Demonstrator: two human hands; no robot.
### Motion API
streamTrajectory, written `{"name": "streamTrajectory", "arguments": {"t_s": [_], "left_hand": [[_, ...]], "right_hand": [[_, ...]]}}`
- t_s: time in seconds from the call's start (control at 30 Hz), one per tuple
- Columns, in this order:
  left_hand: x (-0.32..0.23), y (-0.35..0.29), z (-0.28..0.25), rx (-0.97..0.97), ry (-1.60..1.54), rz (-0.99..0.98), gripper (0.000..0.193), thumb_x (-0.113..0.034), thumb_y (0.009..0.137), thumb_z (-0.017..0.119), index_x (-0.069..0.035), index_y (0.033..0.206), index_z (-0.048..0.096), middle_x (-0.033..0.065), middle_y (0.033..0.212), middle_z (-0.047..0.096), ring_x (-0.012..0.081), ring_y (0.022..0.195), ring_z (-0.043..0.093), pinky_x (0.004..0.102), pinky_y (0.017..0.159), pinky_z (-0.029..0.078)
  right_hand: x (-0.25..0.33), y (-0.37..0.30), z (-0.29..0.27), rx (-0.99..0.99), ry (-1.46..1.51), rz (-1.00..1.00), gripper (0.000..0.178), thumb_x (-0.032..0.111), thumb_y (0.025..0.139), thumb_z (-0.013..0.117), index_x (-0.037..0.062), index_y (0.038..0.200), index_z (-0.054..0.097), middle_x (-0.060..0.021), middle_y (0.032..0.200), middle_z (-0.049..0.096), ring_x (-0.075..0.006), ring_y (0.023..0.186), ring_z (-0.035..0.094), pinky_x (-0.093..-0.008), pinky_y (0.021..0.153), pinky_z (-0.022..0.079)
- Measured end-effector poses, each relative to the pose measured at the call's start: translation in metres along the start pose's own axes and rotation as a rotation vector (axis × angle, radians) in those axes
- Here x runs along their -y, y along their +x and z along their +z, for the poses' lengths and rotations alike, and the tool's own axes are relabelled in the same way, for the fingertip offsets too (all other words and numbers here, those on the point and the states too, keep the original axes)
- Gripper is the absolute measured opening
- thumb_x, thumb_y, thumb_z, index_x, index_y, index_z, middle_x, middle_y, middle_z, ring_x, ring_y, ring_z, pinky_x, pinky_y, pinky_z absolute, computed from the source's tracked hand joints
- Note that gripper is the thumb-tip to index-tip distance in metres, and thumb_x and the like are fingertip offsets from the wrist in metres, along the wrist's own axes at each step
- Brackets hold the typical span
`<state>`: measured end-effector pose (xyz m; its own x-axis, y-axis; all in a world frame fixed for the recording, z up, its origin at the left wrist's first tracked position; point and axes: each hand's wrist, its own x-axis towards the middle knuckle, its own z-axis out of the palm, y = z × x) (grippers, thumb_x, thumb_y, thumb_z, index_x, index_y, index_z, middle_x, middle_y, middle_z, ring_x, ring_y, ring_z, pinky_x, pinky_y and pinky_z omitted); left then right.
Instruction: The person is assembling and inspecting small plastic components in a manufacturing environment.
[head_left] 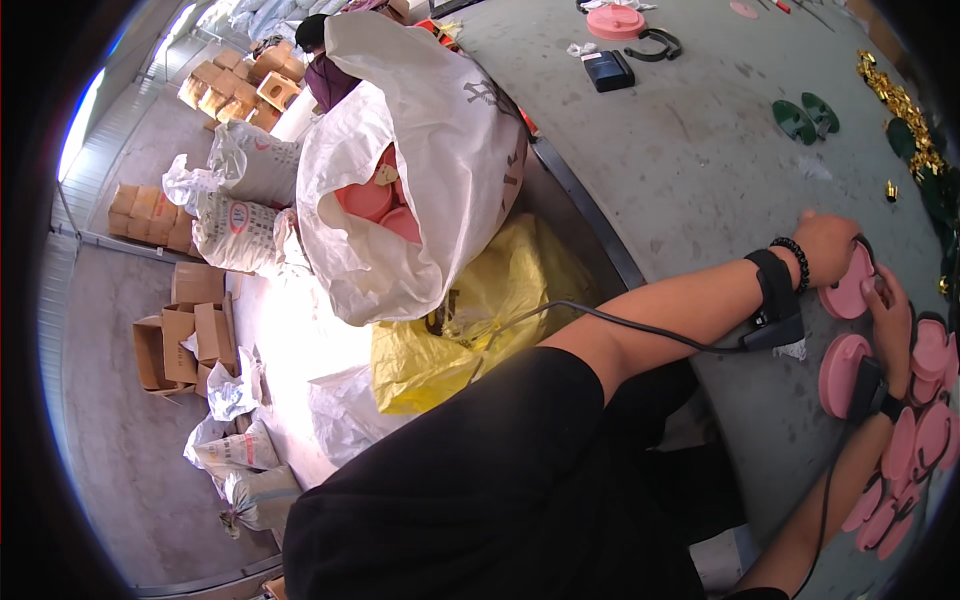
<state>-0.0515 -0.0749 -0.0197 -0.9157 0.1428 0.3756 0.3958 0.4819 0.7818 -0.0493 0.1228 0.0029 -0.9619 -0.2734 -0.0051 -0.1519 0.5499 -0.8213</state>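
Note:
A flat, rounded pink plastic piece [848, 286] with a black strip along its upper edge is between my two hands at the right of the table. My left hand [830, 248] is closed at its upper end, by the black strip; the fingertips are partly hidden. My right hand [889, 312] grips its right edge with thumb and fingers. Just below lies a round pink lid-like piece [842, 374], beside my right wrist. Several similar pink pieces [934, 434], some with black strips, lie in a pile to the right of my right forearm.
A grey table [690, 170] carries green discs [797, 121], gold metal parts [902, 110], a black box [608, 70] and a pink round piece [615, 22]. Left of its edge stand a white sack [440, 150] of pink parts and a yellow bag [430, 360]. A person [328, 78] is behind.

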Motion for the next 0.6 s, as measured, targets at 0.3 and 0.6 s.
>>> {"name": "streamTrajectory", "arguments": {"t_s": [0.3,0.6], "left_hand": [[-0.015,-0.002,-0.017,-0.138,-0.417,0.224,0.031,-0.010,0.081,0.053,-0.003,0.111,0.054,0.0199,0.108,0.057,0.0352,0.101,0.055,0.0408,0.085,0.045],[0.009,-0.004,-0.002,0.005,-0.323,0.032,0.036,-0.014,0.088,0.051,-0.007,0.123,0.048,0.0200,0.115,0.054,0.0276,0.100,0.057,0.0367,0.081,0.047]], "right_hand": [[-0.018,0.007,-0.018,0.083,0.402,-0.028,0.021,0.020,0.091,0.054,-0.0003,0.096,0.053,0.0024,0.084,0.050,-0.0058,0.077,0.045,-0.0214,0.071,0.037],[-0.004,-0.045,-0.118,-0.561,0.381,-0.066,0.029,0.027,0.087,0.060,0.0015,0.101,0.058,-0.0033,0.095,0.056,-0.0128,0.092,0.051,-0.0282,0.085,0.040]]}}
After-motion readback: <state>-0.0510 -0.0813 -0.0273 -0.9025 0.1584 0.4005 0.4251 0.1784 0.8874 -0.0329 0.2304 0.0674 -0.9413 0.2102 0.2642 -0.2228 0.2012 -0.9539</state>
